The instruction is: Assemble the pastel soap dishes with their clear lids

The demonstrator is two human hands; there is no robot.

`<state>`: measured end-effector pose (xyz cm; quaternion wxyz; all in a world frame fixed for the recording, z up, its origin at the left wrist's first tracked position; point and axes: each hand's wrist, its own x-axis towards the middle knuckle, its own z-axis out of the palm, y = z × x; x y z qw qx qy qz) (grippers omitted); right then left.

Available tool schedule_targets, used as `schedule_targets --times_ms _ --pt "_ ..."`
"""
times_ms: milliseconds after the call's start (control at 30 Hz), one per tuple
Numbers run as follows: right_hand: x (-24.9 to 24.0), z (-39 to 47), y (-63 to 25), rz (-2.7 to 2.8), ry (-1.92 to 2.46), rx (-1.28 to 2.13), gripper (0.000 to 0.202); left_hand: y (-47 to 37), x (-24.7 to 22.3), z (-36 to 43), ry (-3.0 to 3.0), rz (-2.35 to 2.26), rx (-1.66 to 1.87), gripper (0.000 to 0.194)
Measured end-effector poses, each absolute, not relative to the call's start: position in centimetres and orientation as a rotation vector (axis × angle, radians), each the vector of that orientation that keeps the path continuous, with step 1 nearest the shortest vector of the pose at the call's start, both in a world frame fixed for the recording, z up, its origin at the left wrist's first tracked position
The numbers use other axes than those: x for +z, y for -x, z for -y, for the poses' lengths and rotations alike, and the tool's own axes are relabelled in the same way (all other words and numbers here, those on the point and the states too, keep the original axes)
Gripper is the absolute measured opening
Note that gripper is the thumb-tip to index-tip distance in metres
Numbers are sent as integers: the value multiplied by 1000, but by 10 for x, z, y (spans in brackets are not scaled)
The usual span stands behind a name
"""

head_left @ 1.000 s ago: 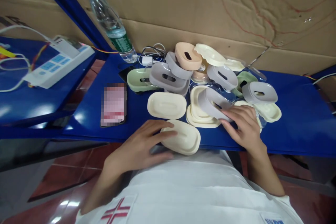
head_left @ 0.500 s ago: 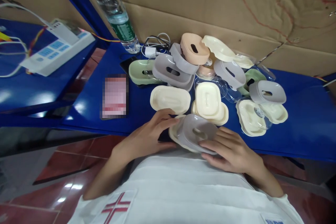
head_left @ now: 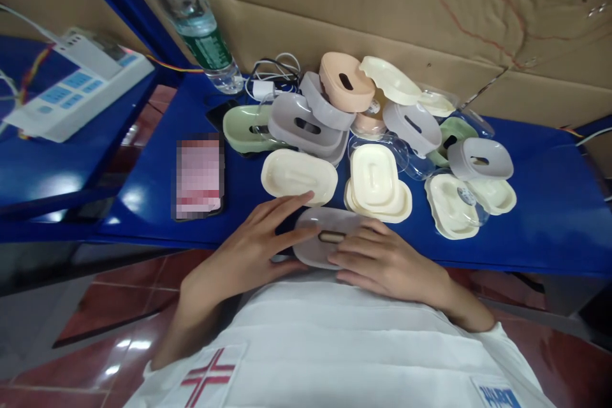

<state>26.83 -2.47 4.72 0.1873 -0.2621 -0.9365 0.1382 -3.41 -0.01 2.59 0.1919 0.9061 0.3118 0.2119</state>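
Note:
A grey oval plastic soap box part (head_left: 308,245) with a long slot in its top lies flat at the front of the blue bench, close to my body. My left hand (head_left: 258,236) holds its left end, thumb at the near edge and a finger across the top, while another finger reaches over a cream oval tray (head_left: 299,175). Around the right end of the grey part, my right hand (head_left: 382,261) is closed, fingertips beside the slot. Whatever lies beneath the grey part is hidden. Just beyond sit stacked cream trays (head_left: 375,175).
Behind lie several grey, green and peach slotted parts (head_left: 347,83) with clear covers (head_left: 415,166). More cream trays (head_left: 452,204) are at right. A phone (head_left: 198,175), water bottle (head_left: 205,44), cables (head_left: 277,73) and power strip (head_left: 79,92) stand left. Cardboard (head_left: 335,13) backs the bench.
The grey part, tilted over a cream tray before, has come down level and moved left, covering that tray from view. My left fingers have spread over its left end; my right hand moved left with it.

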Motion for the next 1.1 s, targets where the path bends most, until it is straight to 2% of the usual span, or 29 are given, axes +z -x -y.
schedule_targets --times_ms 133,300,433,600,733,867,967,1100 --pt "46 25 -274 2661 745 511 27 27 21 0 -2550 -760 607 60" --pt "43 25 -275 2719 785 386 28 21 16 -3 -2541 -767 615 69" --pt "34 22 -276 2711 692 127 33 22 15 -6 -2577 -802 647 62" --pt "32 19 -300 2624 635 215 40 20 15 -7 -2581 -784 616 52" --pt "37 11 -338 2339 1119 -53 38 16 16 -6 -2529 -773 612 48" --pt "34 -11 -365 2175 1616 -395 53 12 18 -8 -2526 -736 626 41" --pt "30 -29 -370 2237 1610 -497 58 11 17 -10 -2519 -711 629 38" --pt "32 -42 -369 2317 1539 -548 49 13 16 -11 -2498 -703 654 38"
